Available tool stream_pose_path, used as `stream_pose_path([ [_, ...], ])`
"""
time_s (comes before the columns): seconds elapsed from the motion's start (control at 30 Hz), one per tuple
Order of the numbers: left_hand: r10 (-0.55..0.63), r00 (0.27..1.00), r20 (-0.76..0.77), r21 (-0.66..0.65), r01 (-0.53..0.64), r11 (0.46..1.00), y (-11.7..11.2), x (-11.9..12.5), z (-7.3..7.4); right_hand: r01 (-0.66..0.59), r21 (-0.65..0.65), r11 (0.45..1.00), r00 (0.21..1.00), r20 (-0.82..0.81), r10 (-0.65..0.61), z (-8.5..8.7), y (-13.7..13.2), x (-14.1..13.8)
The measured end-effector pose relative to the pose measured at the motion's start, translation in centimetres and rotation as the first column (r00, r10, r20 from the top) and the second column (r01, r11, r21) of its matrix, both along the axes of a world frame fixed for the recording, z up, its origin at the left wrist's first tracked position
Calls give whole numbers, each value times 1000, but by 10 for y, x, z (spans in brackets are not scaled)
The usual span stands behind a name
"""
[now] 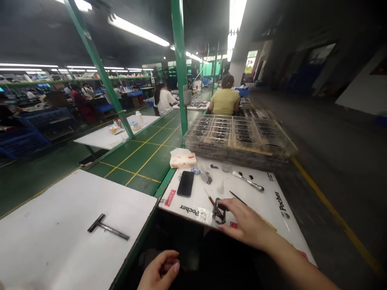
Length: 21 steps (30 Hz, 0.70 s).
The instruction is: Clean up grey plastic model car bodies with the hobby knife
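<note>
head view's live, so where's your right hand [248, 222]?

it's spread half open on the white pochet board [256, 201], with your fingertips [226, 204] on a dark glasses frame [220, 211] right at the board's near edge.

gripping it?

can't tell, it could be light contact or a real hold. a thin red-handled screwdriver [213, 202] lies just under the frame.

and your left hand [159, 270]?

loosely curled, low over the dark gap below the board, nothing showing in it.

what's around you?

a black phone [185, 183] lies left of your right hand, a steel tool [248, 181] lies farther up the board, then a stack of clear trays [238, 137] full of dark frames, and a co-worker in a yellow shirt [223, 101] sits farther down the line.
</note>
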<state>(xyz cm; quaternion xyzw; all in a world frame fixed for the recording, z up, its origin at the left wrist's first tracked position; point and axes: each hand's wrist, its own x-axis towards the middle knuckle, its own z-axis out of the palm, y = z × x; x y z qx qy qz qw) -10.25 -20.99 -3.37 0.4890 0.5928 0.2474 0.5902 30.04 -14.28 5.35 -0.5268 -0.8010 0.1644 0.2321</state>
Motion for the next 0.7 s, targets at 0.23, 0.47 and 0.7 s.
stream_pose_path([
  [0.23, 10, 1000, 29, 23, -11, 1000, -6, 7, 20, -141, -168, 976, 985, 74, 155, -25, 46, -54],
  [0.47, 54, 998, 40, 9, -55, 998, -18, -5, 13, -91, -182, 979, 973, 195, 127, -33, 84, -63],
  [0.7, 71, 997, -5, 28, -71, 997, -27, -19, 7, -65, -144, 987, 973, 209, 95, -39, 75, -58],
])
